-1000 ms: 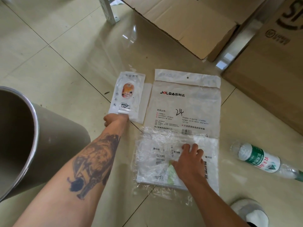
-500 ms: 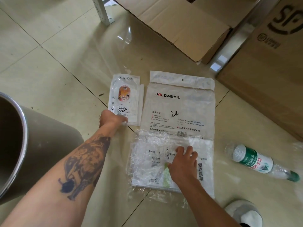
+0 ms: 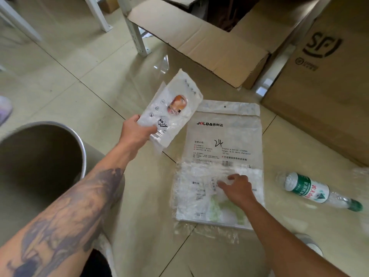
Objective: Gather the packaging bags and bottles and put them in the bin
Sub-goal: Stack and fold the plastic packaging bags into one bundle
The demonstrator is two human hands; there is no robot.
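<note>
My left hand (image 3: 135, 130) grips a small white packaging bag (image 3: 171, 108) with an orange picture and holds it off the floor, tilted up to the right. My right hand (image 3: 237, 188) presses on a crinkled clear bag (image 3: 193, 188) that lies flat on the tiles, its fingers bent into the plastic. That bag overlaps the near end of a large white JOLDA bag (image 3: 225, 132). A plastic water bottle (image 3: 307, 189) with a green label lies on its side at the right. The grey metal bin (image 3: 60, 148) stands open at my left, beside my left forearm.
An open cardboard box (image 3: 201, 50) lies behind the bags, and a big closed SF carton (image 3: 327, 80) stands at the right. White metal shelf legs (image 3: 135, 31) rise at the back. A shoe tip (image 3: 309, 244) shows at the lower right and another (image 3: 5, 108) at the far left.
My left hand closed on the small bag and lifted it off the floor, tilting it to the right. My right hand stayed on the clear bag and curled its fingers.
</note>
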